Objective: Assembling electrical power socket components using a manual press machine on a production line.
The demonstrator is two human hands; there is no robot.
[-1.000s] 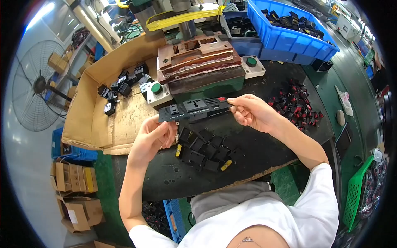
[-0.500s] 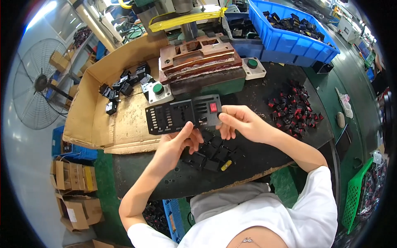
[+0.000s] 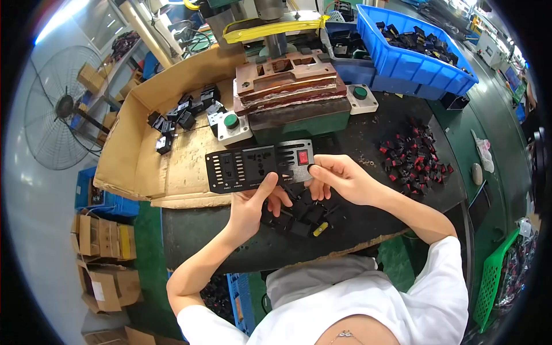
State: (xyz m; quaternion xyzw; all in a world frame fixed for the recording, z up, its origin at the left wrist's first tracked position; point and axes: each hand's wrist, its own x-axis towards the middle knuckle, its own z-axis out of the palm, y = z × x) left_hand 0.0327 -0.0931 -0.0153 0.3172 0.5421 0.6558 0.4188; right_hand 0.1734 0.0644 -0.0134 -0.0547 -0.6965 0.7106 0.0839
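Left hand (image 3: 253, 201) grips the near edge of a black panel (image 3: 253, 167), thumb up on its face, fingers curled beneath. Right hand (image 3: 339, 179) pinches the panel's right end, fingertips closed on the corner just below the red switch (image 3: 302, 157) set in its pale end section. Panel held flat, face up, above the dark bench (image 3: 379, 218), long side running left to right; slots and socket openings show on its face.

Directly under the hands: a small heap of black parts (image 3: 299, 215) on the bench, with one yellow piece (image 3: 319, 230) at its near right edge.

Far side of the panel: a press (image 3: 290, 86) with a brown stepped die, yellow guard above it. A green-button box (image 3: 233, 127) sits at its left, another (image 3: 361, 98) at its right (both buttons face up).

Left: an open cardboard tray (image 3: 144, 161), one side folded flat, with loose black parts (image 3: 181, 118) at its far end. The panel's left end overhangs the cardboard.

Right of the hands, well apart: a scatter of red-and-black switches (image 3: 414, 158) on the bench. Far right: a blue bin (image 3: 414, 57) holding more black parts.

Far left, off the bench: a floor fan (image 3: 60, 109); cardboard boxes (image 3: 103, 241) stacked on the floor nearer.
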